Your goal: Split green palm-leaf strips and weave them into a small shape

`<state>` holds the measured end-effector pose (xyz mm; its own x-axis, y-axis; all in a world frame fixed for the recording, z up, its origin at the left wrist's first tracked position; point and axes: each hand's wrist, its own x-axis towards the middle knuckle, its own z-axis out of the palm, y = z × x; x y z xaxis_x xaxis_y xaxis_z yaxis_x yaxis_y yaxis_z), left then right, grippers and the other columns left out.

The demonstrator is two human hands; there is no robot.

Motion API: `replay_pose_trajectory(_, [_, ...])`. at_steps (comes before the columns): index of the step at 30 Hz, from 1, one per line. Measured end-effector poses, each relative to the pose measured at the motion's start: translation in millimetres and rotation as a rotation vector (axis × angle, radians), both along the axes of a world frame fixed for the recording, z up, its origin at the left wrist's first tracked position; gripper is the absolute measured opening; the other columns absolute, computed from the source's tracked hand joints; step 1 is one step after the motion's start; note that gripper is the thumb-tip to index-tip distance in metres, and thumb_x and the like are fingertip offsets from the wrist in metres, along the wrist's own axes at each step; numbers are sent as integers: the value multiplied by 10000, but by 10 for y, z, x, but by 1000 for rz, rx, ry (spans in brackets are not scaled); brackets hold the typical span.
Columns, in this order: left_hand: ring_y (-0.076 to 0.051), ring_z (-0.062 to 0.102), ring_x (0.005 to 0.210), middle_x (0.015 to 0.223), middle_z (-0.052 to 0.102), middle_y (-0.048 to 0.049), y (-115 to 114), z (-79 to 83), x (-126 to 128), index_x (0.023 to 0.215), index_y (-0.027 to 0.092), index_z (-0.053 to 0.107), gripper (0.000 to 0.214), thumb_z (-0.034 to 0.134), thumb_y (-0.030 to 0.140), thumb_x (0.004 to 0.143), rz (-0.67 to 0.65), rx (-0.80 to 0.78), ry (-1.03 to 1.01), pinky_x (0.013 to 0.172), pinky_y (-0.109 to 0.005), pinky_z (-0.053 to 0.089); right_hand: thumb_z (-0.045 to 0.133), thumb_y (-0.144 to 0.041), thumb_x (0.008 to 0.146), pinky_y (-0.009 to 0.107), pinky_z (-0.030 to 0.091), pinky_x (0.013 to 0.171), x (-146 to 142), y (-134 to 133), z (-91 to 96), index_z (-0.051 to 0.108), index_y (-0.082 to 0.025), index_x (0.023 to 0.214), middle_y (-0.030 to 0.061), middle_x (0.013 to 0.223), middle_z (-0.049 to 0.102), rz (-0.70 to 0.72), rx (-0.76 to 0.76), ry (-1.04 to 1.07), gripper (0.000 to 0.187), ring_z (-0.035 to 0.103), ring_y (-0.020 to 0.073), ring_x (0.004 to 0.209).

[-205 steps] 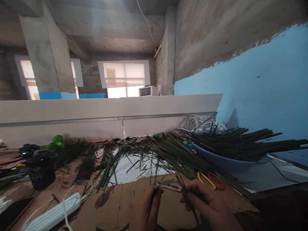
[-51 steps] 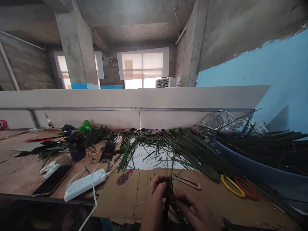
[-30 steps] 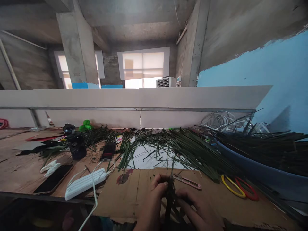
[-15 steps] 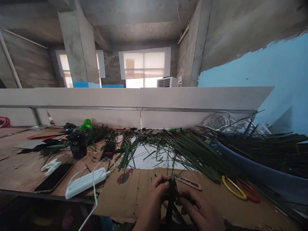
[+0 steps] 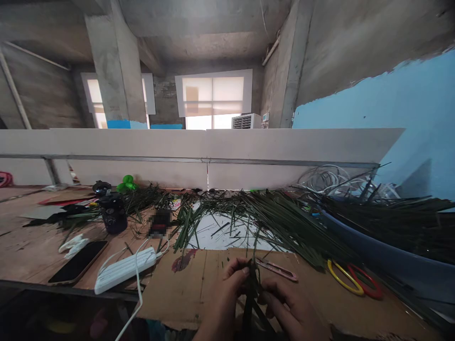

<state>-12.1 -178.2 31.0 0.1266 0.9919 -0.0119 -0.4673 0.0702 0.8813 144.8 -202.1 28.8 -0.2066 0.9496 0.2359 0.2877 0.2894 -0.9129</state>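
Left of the hands, on the bare wooden table (image 5: pixel 21 241), lie a black smartphone (image 5: pixel 78 261), a black cylindrical cup (image 5: pixel 113 214) and a white power strip (image 5: pixel 124 271), whose white cable (image 5: pixel 139 303) trails toward the near edge, all well clear of the work. Under the hands is a brown cardboard sheet (image 5: pixel 170 293), with open room on it beyond the left hand (image 5: pixel 227 296). That hand pinches a bunch of narrow dark-green leaf strips (image 5: pixel 250 296) between thumb and fingers, while the right hand (image 5: pixel 293 305) closes narrowly on the same bunch from its other side. The strips stand nearly upright between the hands, their lower ends reaching toward the cardboard's near edge, so a firm, close pinch looks best for keeping the strands from sliding apart. Just ahead and right of the bunch, a pink utility knife (image 5: pixel 276 269) lies near enough for the right knuckles to need care. Farther ahead spreads a heap of loose green strips (image 5: pixel 284 218); right of the hand sit yellow and red loop handles (image 5: pixel 341 282), then a blue plastic basin (image 5: pixel 394 265) filled with long strips.
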Motion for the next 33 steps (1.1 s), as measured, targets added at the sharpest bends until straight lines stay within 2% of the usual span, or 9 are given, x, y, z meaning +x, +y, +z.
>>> replay_pose_trajectory(6, [-103, 478, 534, 595, 542, 47, 26, 0, 48, 701, 179, 608, 200, 739, 320, 644, -40, -16, -109, 565, -220, 353, 527, -517, 898, 279, 476, 651, -7, 7, 5, 637, -218, 798, 20, 791, 668, 25, -7, 42, 333, 604, 203, 711])
replay_pose_trajectory(12, [-87, 481, 528, 586, 541, 54, -16, 63, 46, 695, 174, 614, 115, 706, 243, 690, -66, -2, -161, 570, -200, 352, 533, -486, 901, 270, 480, 648, -22, -20, 44, 692, -228, 838, 12, 782, 675, -8, -21, 68, 310, 598, 190, 684])
replay_pose_trajectory(18, [-90, 473, 499, 557, 522, 60, 14, 10, 35, 652, 177, 578, 159, 706, 269, 677, -81, 14, -148, 554, -214, 358, 536, -491, 902, 271, 478, 641, -18, -11, 44, 694, -226, 854, 10, 771, 678, -13, -10, 58, 312, 598, 189, 670])
replay_pose_trajectory(23, [-116, 521, 518, 571, 554, 36, 63, -22, 48, 661, 176, 574, 149, 685, 275, 664, -140, 10, -162, 556, -242, 380, 503, -472, 925, 275, 478, 645, 6, 17, 25, 673, -224, 864, 21, 809, 684, 57, 12, 22, 306, 612, 195, 698])
replay_pose_trajectory(26, [-124, 518, 492, 558, 550, 32, 88, -23, 64, 658, 184, 556, 162, 672, 297, 662, -161, 25, -165, 528, -248, 355, 512, -464, 915, 274, 468, 637, -2, 11, 12, 662, -230, 835, 12, 780, 678, 13, 31, 29, 289, 607, 192, 677])
replay_pose_trajectory(29, [-128, 504, 487, 546, 522, 41, 78, -6, 60, 657, 191, 543, 173, 665, 313, 647, -133, 35, -140, 517, -247, 342, 516, -464, 909, 273, 462, 635, -12, 1, 2, 667, -238, 838, 8, 772, 679, -23, 27, 22, 281, 602, 191, 672])
replay_pose_trajectory(33, [-135, 529, 574, 622, 544, 31, 13, 35, 8, 735, 185, 574, 96, 623, 262, 704, -79, 79, -66, 572, -249, 379, 518, -467, 909, 277, 455, 634, 0, 7, -9, 679, -244, 841, 13, 777, 678, -3, 43, -28, 284, 599, 197, 688])
